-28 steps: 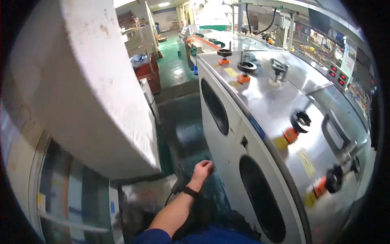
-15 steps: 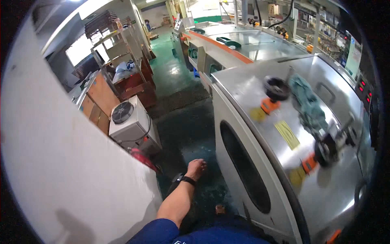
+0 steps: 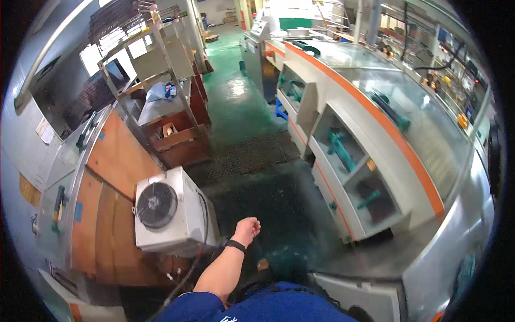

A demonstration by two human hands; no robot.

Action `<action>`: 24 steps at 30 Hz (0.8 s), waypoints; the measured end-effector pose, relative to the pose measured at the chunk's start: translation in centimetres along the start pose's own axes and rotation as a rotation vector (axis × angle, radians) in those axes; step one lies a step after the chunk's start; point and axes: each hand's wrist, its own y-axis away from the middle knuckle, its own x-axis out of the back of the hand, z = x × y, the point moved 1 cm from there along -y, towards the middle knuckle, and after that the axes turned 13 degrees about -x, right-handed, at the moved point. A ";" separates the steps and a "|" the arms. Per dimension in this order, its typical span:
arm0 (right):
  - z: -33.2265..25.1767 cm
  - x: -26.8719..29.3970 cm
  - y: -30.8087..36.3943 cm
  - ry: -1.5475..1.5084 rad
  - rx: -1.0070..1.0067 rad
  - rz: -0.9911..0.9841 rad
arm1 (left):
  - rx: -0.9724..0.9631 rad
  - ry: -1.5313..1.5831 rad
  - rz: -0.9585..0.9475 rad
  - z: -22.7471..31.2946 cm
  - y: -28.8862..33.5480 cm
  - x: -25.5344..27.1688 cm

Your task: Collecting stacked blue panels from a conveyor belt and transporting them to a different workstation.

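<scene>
My left hand (image 3: 248,229) hangs out in front of my body with its fingers curled into a loose fist. Nothing shows in it, and a black band circles the wrist. It touches nothing; the nearest thing is a white box-shaped unit with a round fan (image 3: 156,205), standing to its left with a cable down its side. No right hand can be seen. A small brown shape (image 3: 263,264) sits low in front of my body, too small to tell what it is.
A dark green floor (image 3: 257,188) leads to a grating (image 3: 252,156) and a lighter green aisle. Along the right runs a long machine with an orange-edged top (image 3: 370,121) and open compartments (image 3: 339,140). Wooden panels (image 3: 115,177) and a shelving frame (image 3: 171,129) stand left.
I have moved forward along the passage. The steel machine top with two black handwheels has slipped out of view at the right, and the white wall has gone from the left.
</scene>
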 end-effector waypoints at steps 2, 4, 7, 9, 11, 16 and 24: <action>-4.0 0.6 -1.4 0.006 -0.084 -0.001 | -0.049 -0.031 0.031 6.6 -4.9 -1.5; -9.8 0.9 -4.1 -0.008 -0.156 -0.036 | -0.076 -0.113 0.006 12.1 -11.0 -2.9; -19.2 0.4 -10.1 -0.045 -0.179 -0.068 | -0.167 -0.206 -0.080 18.1 -19.6 -4.7; -26.3 0.1 -15.6 -0.055 -0.175 -0.096 | -0.160 -0.219 -0.054 20.2 -26.1 -3.5; -34.1 -0.3 -21.6 -0.048 -0.153 -0.135 | -0.122 -0.205 -0.002 21.7 -33.1 -1.1; -58.8 2.4 -35.3 -0.156 -0.138 -0.218 | 0.070 -0.315 0.321 25.8 -42.8 7.1; -110.0 12.5 -53.5 -0.607 0.048 -0.308 | 0.103 0.099 0.654 31.1 -53.1 15.9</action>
